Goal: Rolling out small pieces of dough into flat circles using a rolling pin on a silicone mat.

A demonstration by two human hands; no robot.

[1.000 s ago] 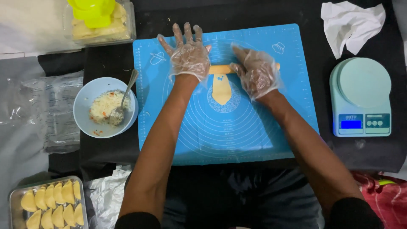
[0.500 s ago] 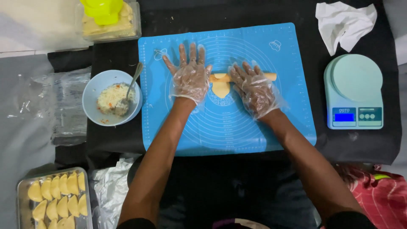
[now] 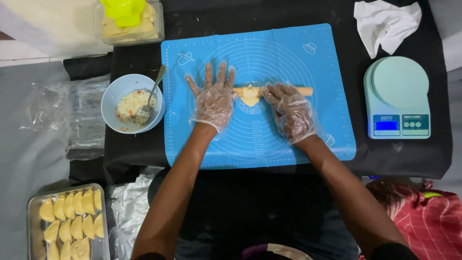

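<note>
Both my hands wear clear plastic gloves and lie flat, fingers spread, on a thin wooden rolling pin [image 3: 303, 90] that crosses a blue silicone mat [image 3: 269, 139]. My left hand [image 3: 213, 98] presses the pin's left end, my right hand [image 3: 290, 111] its right half. Between them a small piece of yellow dough [image 3: 250, 95] lies under the pin, near the mat's middle. Most of the pin is hidden under my palms.
A pale blue bowl [image 3: 111, 96] with rice filling and a spoon stands left of the mat. A mint kitchen scale [image 3: 398, 96] and crumpled tissue [image 3: 385, 26] are at the right. A tray [image 3: 33, 207] of folded dumplings sits bottom left, a lidded container [image 3: 127, 21] top left.
The view has shifted, so the mat sits lower in the frame. Both hands have drawn the rolling pin a little toward me across the dough; the piece looks slightly shorter.
</note>
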